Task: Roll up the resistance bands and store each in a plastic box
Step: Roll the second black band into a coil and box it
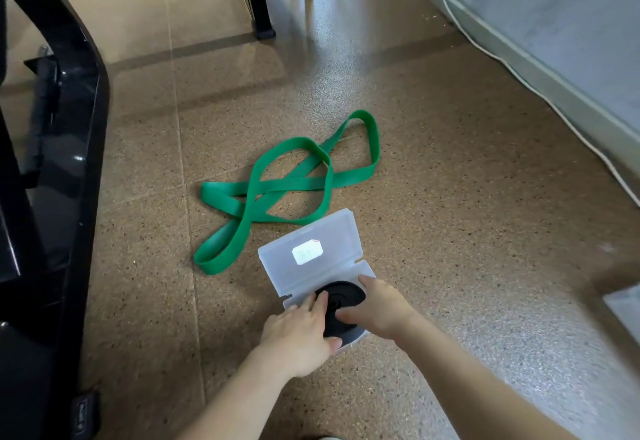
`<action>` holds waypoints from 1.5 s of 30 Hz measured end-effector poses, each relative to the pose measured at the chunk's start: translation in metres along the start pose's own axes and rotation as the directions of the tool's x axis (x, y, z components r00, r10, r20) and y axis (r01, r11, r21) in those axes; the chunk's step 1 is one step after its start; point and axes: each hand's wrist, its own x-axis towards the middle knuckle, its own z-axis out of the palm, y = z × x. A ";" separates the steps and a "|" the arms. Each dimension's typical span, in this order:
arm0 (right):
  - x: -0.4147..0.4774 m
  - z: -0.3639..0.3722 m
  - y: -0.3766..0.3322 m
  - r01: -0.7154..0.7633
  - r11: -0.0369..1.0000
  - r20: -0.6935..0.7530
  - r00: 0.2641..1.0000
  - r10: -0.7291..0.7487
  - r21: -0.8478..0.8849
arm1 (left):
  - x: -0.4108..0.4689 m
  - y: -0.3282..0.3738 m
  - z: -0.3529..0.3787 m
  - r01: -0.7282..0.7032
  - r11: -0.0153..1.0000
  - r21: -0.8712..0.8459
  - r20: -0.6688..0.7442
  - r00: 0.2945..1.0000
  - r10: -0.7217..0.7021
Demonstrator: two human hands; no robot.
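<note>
On my feed both forearms reach in from six o'clock and meet over the open clear plastic box, which sits on the speckled floor just below frame centre.

The left hand comes in from seven o'clock. Its fingers lie nearly straight, flat on the top of the rolled black resistance band at the coil's nine o'clock side, pressing rather than clenching. Its thumb runs along the coil's near rim.

The right hand comes in from five o'clock and grasps the coil. The fingers curve round its three o'clock edge and the thumb rests on its top face.

The coil lies flat inside the box's base. The hinged lid is folded back toward twelve o'clock and carries one white label.

By count I see two hands and two bands. One band is black and rolled, in the box. The other is a green resistance band, unrolled and lying in crossed loops on the floor at eleven to twelve o'clock of the box, its nearest loop just beside the lid. I count one box for certain. A pale translucent shape at the three o'clock edge is too blurred to name.

A black equipment frame fills the nine o'clock side. One white cable runs along the wall base at two o'clock.
</note>
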 end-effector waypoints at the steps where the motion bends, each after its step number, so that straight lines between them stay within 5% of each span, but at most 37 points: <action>1: -0.004 -0.001 0.003 0.045 0.999 0.012 0.999 -0.044 -0.028 | 0.000 0.001 0.000 -0.001 1.000 0.023 -0.011 1.000 0.001; 4: -0.014 0.003 0.015 0.185 0.969 0.050 0.983 -0.179 -0.166 | 0.003 0.000 -0.001 0.000 0.998 0.057 -0.029 1.000 0.001; 10: -0.023 0.018 0.033 0.265 0.933 -0.091 0.951 -0.294 -0.242 | -0.007 0.014 -0.018 0.033 0.982 0.183 0.032 0.999 -0.039; 12: -0.022 0.016 0.034 0.267 0.931 -0.111 0.947 -0.302 -0.249 | -0.015 0.017 -0.030 0.027 0.984 0.176 -0.172 0.985 0.004; 14: -0.024 0.015 0.034 0.254 0.922 -0.132 0.944 -0.302 -0.291 | -0.021 0.014 -0.043 0.034 0.993 0.113 -0.546 0.837 0.033; 16: -0.026 0.015 0.034 0.223 0.914 -0.168 0.942 -0.292 -0.340 | -0.015 0.001 -0.050 0.089 0.995 0.040 -0.694 0.720 -0.036; 19: -0.029 0.017 0.037 0.179 0.931 -0.211 0.944 -0.254 -0.319 | -0.009 -0.014 -0.055 0.206 0.976 -0.068 -0.538 0.817 -0.210; 22: -0.028 0.024 0.041 0.209 0.954 -0.254 0.931 -0.261 -0.216 | -0.017 -0.006 -0.045 0.096 0.992 0.078 -0.571 0.820 -0.034; 26: -0.023 0.041 0.051 0.335 0.937 -0.409 0.872 -0.268 0.101 | -0.019 0.005 0.004 -0.037 0.999 -0.029 -0.421 0.907 0.021; 29: -0.021 0.054 0.058 0.349 0.875 -0.512 0.847 -0.142 0.335 | -0.010 0.008 0.029 0.018 0.999 0.033 -0.422 0.907 -0.002; 39: -0.021 0.079 0.063 0.271 0.674 -0.430 0.900 0.076 0.687 | -0.010 0.008 0.045 -0.006 0.960 0.280 -0.441 0.887 0.134; 42: -0.022 0.076 0.073 0.291 0.637 -0.439 0.894 0.084 0.714 | -0.010 0.006 0.045 -0.019 0.958 0.288 -0.418 0.897 0.144; 45: -0.015 0.067 0.078 0.320 0.806 -0.471 0.880 -0.059 0.499 | -0.006 0.010 0.035 -0.004 0.967 0.256 -0.428 0.896 0.117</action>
